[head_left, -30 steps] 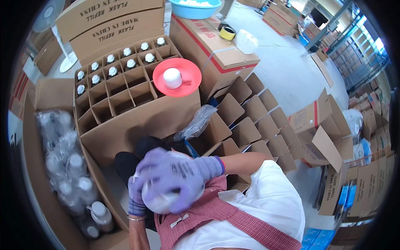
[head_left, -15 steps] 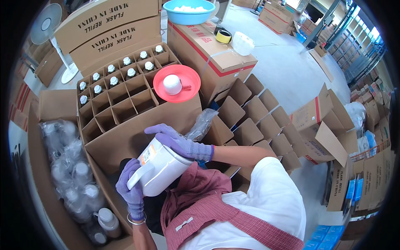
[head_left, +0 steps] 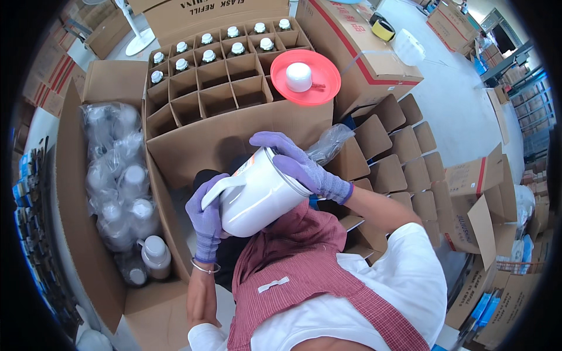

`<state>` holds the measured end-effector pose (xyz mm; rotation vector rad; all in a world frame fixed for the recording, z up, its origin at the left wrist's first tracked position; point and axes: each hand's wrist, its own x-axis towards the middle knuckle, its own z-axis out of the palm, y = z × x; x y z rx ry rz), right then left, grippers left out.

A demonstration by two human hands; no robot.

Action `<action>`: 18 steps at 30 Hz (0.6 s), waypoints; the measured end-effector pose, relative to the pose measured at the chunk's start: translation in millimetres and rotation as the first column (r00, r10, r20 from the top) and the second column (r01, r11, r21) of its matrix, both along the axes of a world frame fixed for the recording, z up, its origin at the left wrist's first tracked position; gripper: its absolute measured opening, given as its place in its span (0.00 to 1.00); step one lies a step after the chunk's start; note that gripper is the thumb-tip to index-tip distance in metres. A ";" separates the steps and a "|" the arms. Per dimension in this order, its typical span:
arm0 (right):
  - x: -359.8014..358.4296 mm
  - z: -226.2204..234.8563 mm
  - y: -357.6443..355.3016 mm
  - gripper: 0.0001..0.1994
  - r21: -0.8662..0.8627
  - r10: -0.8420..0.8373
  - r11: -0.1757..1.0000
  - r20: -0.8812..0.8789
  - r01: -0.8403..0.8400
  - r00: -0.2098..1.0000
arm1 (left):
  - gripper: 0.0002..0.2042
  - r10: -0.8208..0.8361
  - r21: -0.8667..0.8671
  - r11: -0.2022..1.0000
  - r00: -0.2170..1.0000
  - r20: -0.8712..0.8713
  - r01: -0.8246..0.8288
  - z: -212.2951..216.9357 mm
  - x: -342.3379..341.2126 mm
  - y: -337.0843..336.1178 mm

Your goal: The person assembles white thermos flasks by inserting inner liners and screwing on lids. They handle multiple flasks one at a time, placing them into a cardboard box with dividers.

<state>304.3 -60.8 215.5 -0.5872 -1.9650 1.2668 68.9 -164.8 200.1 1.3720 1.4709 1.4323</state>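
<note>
Since the earlier frame, the whole scene is shifting right and up in view, and the white jug [head_left: 263, 196] is rolling, its orange label mostly turning away. I'm seeing the jug at frame centre, held between both gloved hands, long axis running lower left to upper right. Right hand [head_left: 313, 173] is gripping the rim end, half open, fingers spreading across it. Left hand [head_left: 206, 213] is cupping the rounded end; I can't tell its full finger wrap. Key relation: handle [head_left: 221, 188] is pointing left, nearer the left hand; rim is facing the right. Divided carton [head_left: 240, 130] is standing above.
</note>
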 end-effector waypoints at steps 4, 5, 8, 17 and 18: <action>-0.5 6.5 14.8 0.22 -0.089 0.034 0.996 0.159 -0.020 0.987 | 0.15 0.001 -0.176 0.984 0.998 0.070 0.012 -16.6 -6.1 -1.9; 5.4 13.2 18.9 0.23 -0.334 0.102 0.939 0.036 -0.084 0.994 | 0.15 -0.039 -0.242 0.966 0.978 0.203 0.089 -18.0 -5.5 -1.7; 11.8 26.8 22.2 0.22 -0.441 0.172 0.879 -0.059 -0.180 0.983 | 0.16 -0.095 -0.178 0.906 0.596 0.797 0.383 -92.6 -5.0 -18.6; -16.7 -14.3 -26.3 0.11 -0.102 -0.232 0.967 0.028 0.234 0.972 | 0.21 -0.093 -0.147 0.974 0.896 0.435 0.172 -48.0 0.7 -5.1; -18.6 -23.6 -33.9 0.11 -0.117 -0.243 0.963 0.015 0.244 0.970 | 0.22 -0.103 -0.119 0.966 0.767 0.633 0.228 -28.5 -5.9 -5.5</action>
